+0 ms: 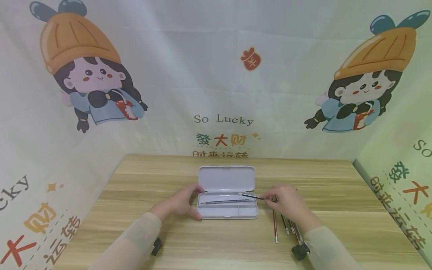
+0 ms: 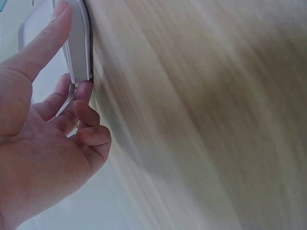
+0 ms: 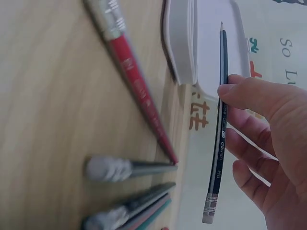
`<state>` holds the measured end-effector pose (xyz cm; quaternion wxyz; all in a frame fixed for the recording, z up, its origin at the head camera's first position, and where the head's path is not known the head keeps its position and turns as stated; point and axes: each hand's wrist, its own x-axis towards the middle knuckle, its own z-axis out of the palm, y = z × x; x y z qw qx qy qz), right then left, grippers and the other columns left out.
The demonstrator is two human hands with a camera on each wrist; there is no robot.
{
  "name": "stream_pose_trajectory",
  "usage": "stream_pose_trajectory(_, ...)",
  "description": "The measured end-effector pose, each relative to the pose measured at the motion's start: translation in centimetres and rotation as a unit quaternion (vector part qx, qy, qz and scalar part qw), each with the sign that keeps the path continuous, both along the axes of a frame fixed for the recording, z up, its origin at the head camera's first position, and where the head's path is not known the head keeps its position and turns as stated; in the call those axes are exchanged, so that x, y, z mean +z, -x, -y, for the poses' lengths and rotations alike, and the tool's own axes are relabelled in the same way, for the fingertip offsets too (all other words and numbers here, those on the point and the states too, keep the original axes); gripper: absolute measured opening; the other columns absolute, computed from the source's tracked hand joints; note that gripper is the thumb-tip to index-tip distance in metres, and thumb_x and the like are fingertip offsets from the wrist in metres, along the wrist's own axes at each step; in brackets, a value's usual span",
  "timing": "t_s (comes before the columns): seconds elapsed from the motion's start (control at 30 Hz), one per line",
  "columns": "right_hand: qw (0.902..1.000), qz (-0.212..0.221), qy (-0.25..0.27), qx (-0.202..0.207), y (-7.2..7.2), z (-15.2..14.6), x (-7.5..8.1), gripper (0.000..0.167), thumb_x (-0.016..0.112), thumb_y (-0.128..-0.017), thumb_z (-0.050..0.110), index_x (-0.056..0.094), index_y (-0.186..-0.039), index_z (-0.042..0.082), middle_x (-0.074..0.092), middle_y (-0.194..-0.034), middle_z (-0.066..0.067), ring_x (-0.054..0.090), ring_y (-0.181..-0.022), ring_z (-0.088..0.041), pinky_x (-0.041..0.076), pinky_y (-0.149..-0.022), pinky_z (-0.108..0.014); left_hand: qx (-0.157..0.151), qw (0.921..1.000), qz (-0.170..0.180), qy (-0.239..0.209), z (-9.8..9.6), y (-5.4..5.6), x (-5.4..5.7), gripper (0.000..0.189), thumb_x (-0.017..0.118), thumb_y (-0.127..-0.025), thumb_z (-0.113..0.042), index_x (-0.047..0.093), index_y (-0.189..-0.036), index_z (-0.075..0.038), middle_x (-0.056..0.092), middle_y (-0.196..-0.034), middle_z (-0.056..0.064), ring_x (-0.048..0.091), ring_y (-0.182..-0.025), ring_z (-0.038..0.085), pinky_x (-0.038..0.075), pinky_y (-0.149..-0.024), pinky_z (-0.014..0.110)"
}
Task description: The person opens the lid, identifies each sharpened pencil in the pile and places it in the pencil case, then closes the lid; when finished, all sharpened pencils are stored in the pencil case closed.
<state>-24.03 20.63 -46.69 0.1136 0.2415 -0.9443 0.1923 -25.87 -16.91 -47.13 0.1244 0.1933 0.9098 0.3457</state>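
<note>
An open white pencil case (image 1: 216, 213), its lid (image 1: 226, 178) tilted back, lies on the table with a dark pencil (image 1: 227, 202) inside its long rear compartment. My left hand (image 1: 182, 202) grips the case's left end, thumb at the front corner and fingers at the back. In the left wrist view, the thumb (image 2: 45, 45) lies along the case's edge, with two fingers curled in. With thumb and fingertips, my right hand (image 1: 287, 204) pinches a black pencil (image 3: 219, 139) over the case's right side. Its sharpened tip points left, its eraser end away from the case.
Right of the case, below my right hand, several pencils lie on the wooden table (image 1: 229, 243), among them a red pencil (image 1: 275, 225) and a dark pencil (image 1: 286, 226). A printed cloth (image 1: 162, 75) hangs behind and along both sides.
</note>
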Motion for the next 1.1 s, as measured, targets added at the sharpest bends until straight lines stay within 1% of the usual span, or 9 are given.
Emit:
stream_pose_trajectory(0.07, 0.9998, -0.006, 0.006, 0.016, 0.3, 0.4, 0.1, 0.016, 0.083, -0.084, 0.014, 0.083, -0.097, 0.022, 0.076, -0.089, 0.008, 0.069, -0.081, -0.013, 0.058, -0.072, -0.033, -0.001, 1.0000, -0.001, 0.002, 0.0, 0.0, 0.0, 0.081, 0.098, -0.062, -0.013, 0.057, -0.131, -0.004, 0.063, -0.131, 0.018, 0.054, -0.132, 0.040, 0.036, -0.121, 0.059)
stream_pose_trajectory(0.13, 0.9995, -0.004, 0.012, 0.027, 0.5, 0.9, 0.2, 0.016, 0.083, -0.084, 0.013, 0.083, -0.098, 0.022, 0.076, -0.087, 0.010, 0.068, -0.080, -0.011, 0.057, -0.071, -0.029, -0.001, 1.0000, -0.001, 0.002, 0.1, 0.1, 0.0, 0.081, 0.098, -0.062, -0.013, 0.056, -0.131, -0.004, 0.063, -0.132, 0.018, 0.054, -0.132, 0.040, 0.036, -0.121, 0.059)
stream_pose_trajectory(0.23, 0.9989, 0.002, 0.016, 0.044, 0.9, 1.8, 0.3, 0.015, 0.082, -0.085, 0.012, 0.083, -0.097, 0.021, 0.078, -0.091, 0.008, 0.072, -0.086, -0.013, 0.060, -0.075, -0.032, 0.002, 1.0000, 0.003, 0.004, 0.1, 0.2, -0.1, 0.081, 0.098, -0.062, -0.014, 0.057, -0.131, -0.005, 0.063, -0.133, 0.018, 0.054, -0.133, 0.040, 0.036, -0.121, 0.058)
stream_pose_trajectory(0.37, 0.9978, 0.022, 0.018, 0.059, 1.3, 3.0, 0.1, 0.015, 0.081, -0.086, 0.012, 0.083, -0.097, 0.022, 0.080, -0.099, 0.004, 0.074, -0.093, -0.016, 0.062, -0.081, -0.036, 0.002, 1.0000, 0.004, 0.003, 0.1, 0.1, 0.0, 0.081, 0.098, -0.062, -0.014, 0.057, -0.131, -0.005, 0.063, -0.134, 0.019, 0.053, -0.134, 0.040, 0.036, -0.121, 0.057)
stream_pose_trajectory(0.53, 0.9964, 0.028, 0.017, 0.077, 1.7, 4.0, 0.0, 0.013, 0.081, -0.087, 0.012, 0.083, -0.097, 0.020, 0.078, -0.096, 0.006, 0.072, -0.090, -0.013, 0.061, -0.080, -0.033, -0.003, 1.0000, 0.003, 0.005, 0.0, -0.2, 0.2, 0.082, 0.098, -0.063, -0.013, 0.056, -0.132, -0.004, 0.062, -0.135, 0.019, 0.053, -0.134, 0.041, 0.036, -0.121, 0.057)
stream_pose_trajectory(0.73, 0.9953, 0.005, -0.008, 0.096, 2.3, 5.3, 0.1, 0.013, 0.081, -0.085, 0.012, 0.083, -0.095, 0.020, 0.076, -0.091, 0.008, 0.068, -0.084, -0.009, 0.057, -0.074, -0.027, -0.002, 1.0000, 0.003, 0.004, 0.2, -0.2, 0.2, 0.081, 0.098, -0.063, -0.012, 0.056, -0.132, -0.003, 0.062, -0.134, 0.020, 0.053, -0.133, 0.041, 0.036, -0.121, 0.058)
stream_pose_trajectory(0.83, 0.9944, 0.003, -0.016, 0.104, 2.7, 6.2, 0.1, 0.013, 0.081, -0.085, 0.011, 0.083, -0.094, 0.020, 0.076, -0.091, 0.008, 0.069, -0.086, -0.011, 0.058, -0.077, -0.030, 0.001, 1.0000, 0.001, 0.003, 0.3, -0.2, 0.3, 0.082, 0.098, -0.062, -0.012, 0.056, -0.132, -0.003, 0.061, -0.135, 0.021, 0.052, -0.134, 0.042, 0.036, -0.121, 0.058)
stream_pose_trajectory(0.97, 0.9927, 0.012, -0.018, 0.119, 3.0, 7.5, 0.3, 0.012, 0.081, -0.086, 0.012, 0.083, -0.095, 0.019, 0.076, -0.092, 0.007, 0.070, -0.089, -0.014, 0.059, -0.083, -0.034, 0.006, 1.0000, 0.000, 0.006, 0.4, -0.2, 0.4, 0.082, 0.098, -0.062, -0.012, 0.056, -0.132, -0.003, 0.062, -0.135, 0.021, 0.053, -0.134, 0.041, 0.036, -0.121, 0.057)
stream_pose_trajectory(1.1, 0.9918, 0.023, -0.025, 0.124, 3.2, 8.5, 0.3, 0.011, 0.081, -0.085, 0.013, 0.083, -0.094, 0.020, 0.076, -0.090, 0.007, 0.069, -0.086, -0.013, 0.058, -0.080, -0.032, -0.003, 0.9999, 0.002, 0.011, 0.3, -0.2, 0.5, 0.082, 0.098, -0.063, -0.015, 0.056, -0.133, -0.003, 0.062, -0.136, 0.021, 0.053, -0.134, 0.041, 0.037, -0.121, 0.057)
